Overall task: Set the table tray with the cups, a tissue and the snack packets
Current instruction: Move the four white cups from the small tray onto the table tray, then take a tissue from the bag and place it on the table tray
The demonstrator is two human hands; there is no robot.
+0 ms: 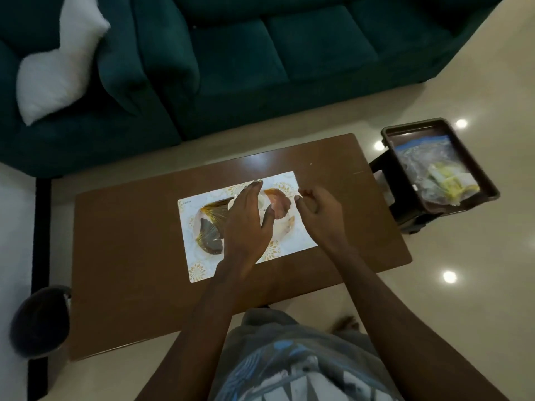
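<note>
Neither grip is holding anything: left hand (246,224) is spreading wide over the white gold-patterned tray (202,264) on the brown wooden bench (121,241), right hand (318,215) half-curling. Clear snack packets (437,172) are waiting well apart; fetching them should be unhurried.

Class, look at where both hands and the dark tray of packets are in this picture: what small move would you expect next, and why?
Probably the right hand should reach to the dark tray beside the table for a snack packet. Both hands hover over the patterned plate on the white mat; the left hand is spread open, the right loosely curled, apparently empty. The packets lie in the tray.
</note>
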